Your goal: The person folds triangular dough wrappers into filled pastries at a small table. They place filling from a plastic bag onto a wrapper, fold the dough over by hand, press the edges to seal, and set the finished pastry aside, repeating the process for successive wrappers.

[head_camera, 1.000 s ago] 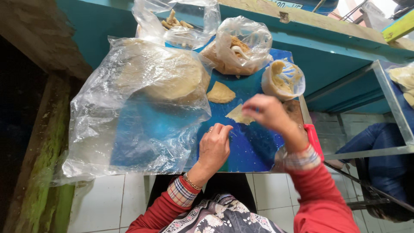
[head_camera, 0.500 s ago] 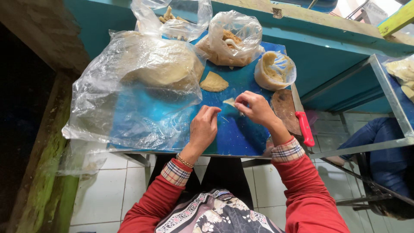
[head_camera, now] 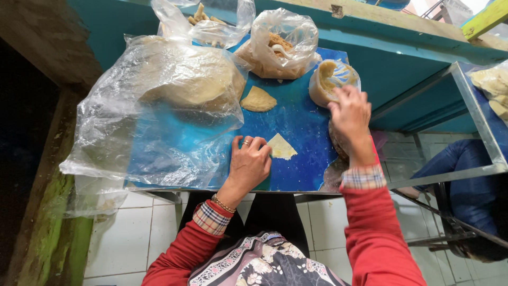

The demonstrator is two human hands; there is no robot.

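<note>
Dough (head_camera: 185,85) blurred under plastic bag (head_camera: 132,132); right hand (head_camera: 350,114) over bowl (head_camera: 325,79).

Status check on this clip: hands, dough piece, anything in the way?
Left hand flat, fingertips on the folded dough piece. Right hand reaching at the small bowl, nothing visibly gripped. Big plastic bag lies beside, not blocking.

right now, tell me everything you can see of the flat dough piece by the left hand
The dough piece is a thin, pale yellow sheet, roughly triangular with one point up. It lies flat on the blue board, near its front edge. The left hand rests beside it, fingertips touching its left edge. It looks soft and unfilled. The right hand is away from it, at the small bag.
</note>
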